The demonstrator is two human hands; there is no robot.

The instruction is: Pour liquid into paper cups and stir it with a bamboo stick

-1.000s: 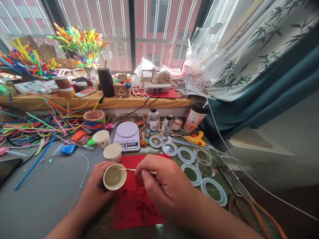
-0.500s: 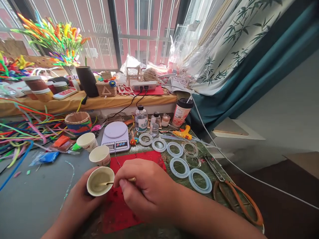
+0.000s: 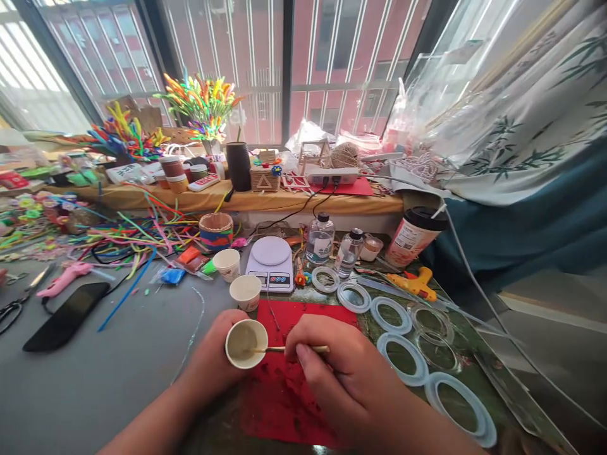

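Note:
My left hand [image 3: 220, 351] is wrapped round a paper cup [image 3: 232, 359] holding a cloudy, pale liquid [image 3: 243, 340]. A thin wooden stick [image 3: 275, 349] is pinched in my right hand [image 3: 327, 366], its far end dipping into the liquid. Below both hands lies a stained red sheet [image 3: 279, 404]. Two more paper cups stand just beyond: a nearer cup [image 3: 245, 293] and a farther cup [image 3: 226, 264]. Behind them is a white kitchen scale [image 3: 270, 262] with nothing on its round plate.
Ring-shaped silicone moulds [image 3: 403, 359] line the right side, near a yellow glue gun [image 3: 417, 284]. Two clear bottles, one a larger bottle [image 3: 320, 240], stand behind. A black phone [image 3: 66, 316] and a pink glue gun [image 3: 66, 278] lie left. A lidded drink cup [image 3: 412, 239] stands back right.
The view has turned left, bringing the phone and pink glue gun into sight. My left hand still holds the cup, and the stick stays in it, held by my right hand.

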